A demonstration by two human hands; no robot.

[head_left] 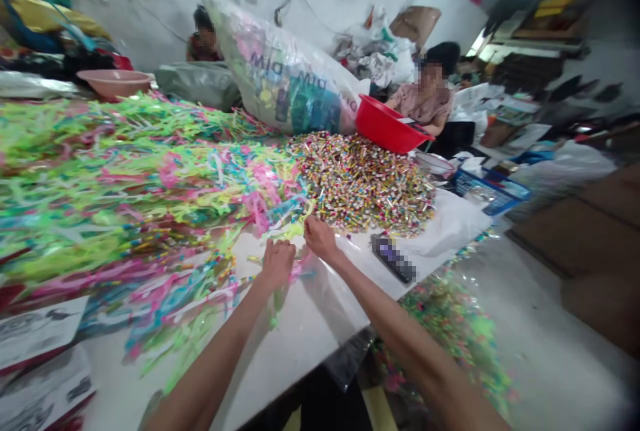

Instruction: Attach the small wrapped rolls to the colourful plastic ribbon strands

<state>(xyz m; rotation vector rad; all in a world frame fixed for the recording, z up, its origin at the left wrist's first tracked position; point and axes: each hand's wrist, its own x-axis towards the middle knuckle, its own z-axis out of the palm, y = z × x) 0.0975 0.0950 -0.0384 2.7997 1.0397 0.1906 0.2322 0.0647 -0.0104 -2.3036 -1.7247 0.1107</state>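
Observation:
My left hand (279, 261) is closed over the white tabletop, its fingers curled. Green plastic strips (275, 307) hang out below it, and a pink and blue strip (303, 269) lies beside it. Close by on the right, my right hand (320, 237) pinches a yellow-green plastic strip (297, 226). The fingertips' exact hold is blurred. To the left spreads a large heap of neon strips (125, 184) in green, pink and blue. Just beyond my right hand lies a pile of small multicoloured pieces (367, 184), too small to name.
A dark handheld device (393, 257) lies right of my hands. A red basin (387, 125) and a big clear sack (290, 77) stand behind the pile. Two people sit across the table. A blue basket (487, 191) is at right; printed sheets (43, 331) lie at left.

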